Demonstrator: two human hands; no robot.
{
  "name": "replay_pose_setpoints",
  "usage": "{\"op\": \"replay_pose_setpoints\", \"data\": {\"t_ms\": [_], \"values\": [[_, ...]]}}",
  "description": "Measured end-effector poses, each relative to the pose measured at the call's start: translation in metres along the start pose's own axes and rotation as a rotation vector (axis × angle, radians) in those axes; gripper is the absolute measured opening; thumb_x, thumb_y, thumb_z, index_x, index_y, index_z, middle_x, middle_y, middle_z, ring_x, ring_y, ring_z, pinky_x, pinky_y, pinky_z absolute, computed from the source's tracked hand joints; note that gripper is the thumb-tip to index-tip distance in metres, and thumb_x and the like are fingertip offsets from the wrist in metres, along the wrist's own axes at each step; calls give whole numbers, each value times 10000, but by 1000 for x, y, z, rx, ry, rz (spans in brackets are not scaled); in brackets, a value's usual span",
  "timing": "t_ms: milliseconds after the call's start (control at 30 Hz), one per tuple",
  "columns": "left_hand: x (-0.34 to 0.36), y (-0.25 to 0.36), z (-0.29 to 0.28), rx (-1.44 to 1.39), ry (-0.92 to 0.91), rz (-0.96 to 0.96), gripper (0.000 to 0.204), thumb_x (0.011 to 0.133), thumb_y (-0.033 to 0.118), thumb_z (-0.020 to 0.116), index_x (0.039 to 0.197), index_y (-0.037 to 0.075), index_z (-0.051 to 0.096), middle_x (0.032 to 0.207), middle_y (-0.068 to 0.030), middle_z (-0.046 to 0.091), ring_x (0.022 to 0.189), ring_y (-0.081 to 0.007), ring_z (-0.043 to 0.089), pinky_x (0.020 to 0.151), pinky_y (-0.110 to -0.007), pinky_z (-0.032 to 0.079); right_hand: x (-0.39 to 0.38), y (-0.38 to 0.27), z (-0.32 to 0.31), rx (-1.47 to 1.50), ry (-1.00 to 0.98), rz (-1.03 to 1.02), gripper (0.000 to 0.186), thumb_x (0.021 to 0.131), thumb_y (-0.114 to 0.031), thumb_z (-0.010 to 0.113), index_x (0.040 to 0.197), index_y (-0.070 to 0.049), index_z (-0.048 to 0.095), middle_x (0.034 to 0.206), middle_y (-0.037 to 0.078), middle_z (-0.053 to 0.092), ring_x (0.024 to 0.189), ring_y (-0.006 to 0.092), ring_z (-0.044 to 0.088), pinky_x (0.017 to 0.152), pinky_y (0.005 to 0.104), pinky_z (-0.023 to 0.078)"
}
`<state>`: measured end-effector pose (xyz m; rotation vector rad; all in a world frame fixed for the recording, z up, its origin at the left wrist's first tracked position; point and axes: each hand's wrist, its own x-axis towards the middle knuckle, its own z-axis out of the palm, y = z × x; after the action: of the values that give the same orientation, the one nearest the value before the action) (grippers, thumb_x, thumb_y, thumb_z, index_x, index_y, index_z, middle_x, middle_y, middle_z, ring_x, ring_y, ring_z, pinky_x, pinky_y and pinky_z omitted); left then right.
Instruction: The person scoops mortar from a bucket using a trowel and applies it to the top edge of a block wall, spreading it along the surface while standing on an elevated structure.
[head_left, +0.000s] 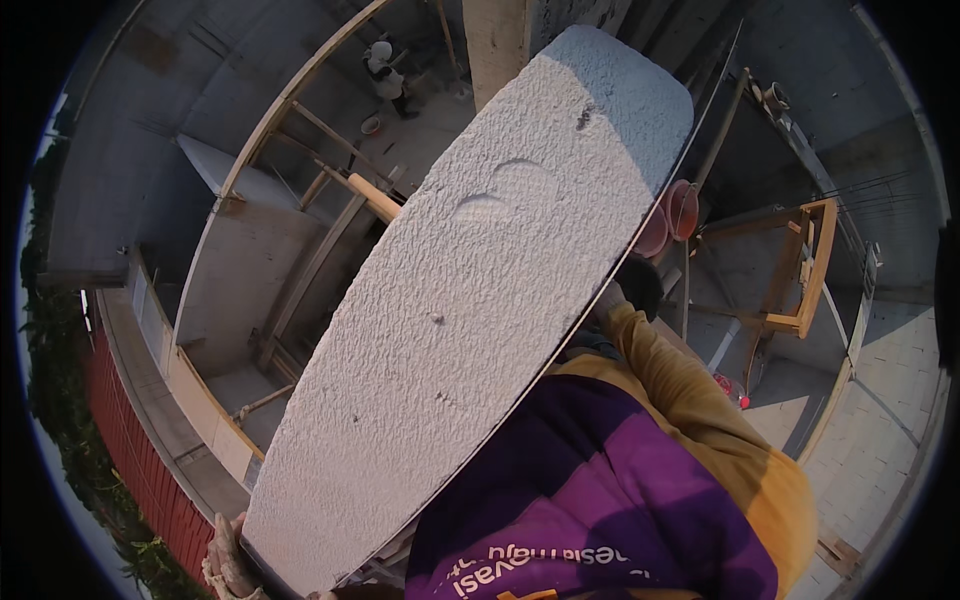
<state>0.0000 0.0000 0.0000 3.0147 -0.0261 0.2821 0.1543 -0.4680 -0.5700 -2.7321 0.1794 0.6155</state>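
A long, pale grey block (455,300) with a rough, pitted face and two shallow curved marks lies diagonally across the middle of the view, its top end partly in shade. My left hand (228,560), pale and dusty, grips its lower left end. My right hand (610,298) reaches from a mustard sleeve (690,400) to the block's right edge, fingers mostly hidden beneath it. My purple shirt front (600,500) is just below the block.
A concrete column (495,50) rises at the top. Pink-red buckets (680,210) and a wooden frame (815,270) are at right. Timber bracing (375,195) crosses the left; down there a co-worker (388,80) stands. A red roof (125,420) lies past the left edge wall.
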Motion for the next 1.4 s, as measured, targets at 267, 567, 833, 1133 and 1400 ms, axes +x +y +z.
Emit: {"op": "replay_pose_setpoints", "data": {"t_ms": [267,567,833,1133,1400], "values": [[1,16,-1,12,108,23,830,891,744,525,1413,101,574,1306,-214,631,1089,-417,615,933,-500,480,-63,-85,-106,1536,313,828,355,1029,-304,502,1263,-37,494,744,105,590,583,252,626,510,394,525],[-2,-33,-24,48,-231,-97,990,849,697,620,1455,-58,412,1258,-221,599,1147,-311,595,1003,-455,438,-67,-67,-121,1153,-73,281,349,974,-297,605,1156,-6,541,702,99,577,457,207,564,409,352,466],[5,38,3,-47,122,-220,940,890,732,508,1446,-25,471,1174,-169,584,1119,-298,566,987,-453,423,-91,63,-167,1271,37,355,279,969,-279,629,1082,-31,572,748,67,578,554,180,594,484,332,505],[26,59,13,-165,355,-412,677,1074,519,345,1388,-54,523,1121,-137,637,1086,-219,587,1015,-373,437,-13,190,-214,133,168,-44,390,893,-289,639,1266,-174,631,1134,170,653,1064,390,636,933,467,500],[52,71,23,-129,306,-658,595,1079,438,400,1395,-52,517,1245,-156,613,1150,-226,570,1015,-355,438,105,210,-244,-438,-63,-453,314,778,-160,646,1077,-202,733,1044,126,695,1019,319,677,864,423,528]]}}
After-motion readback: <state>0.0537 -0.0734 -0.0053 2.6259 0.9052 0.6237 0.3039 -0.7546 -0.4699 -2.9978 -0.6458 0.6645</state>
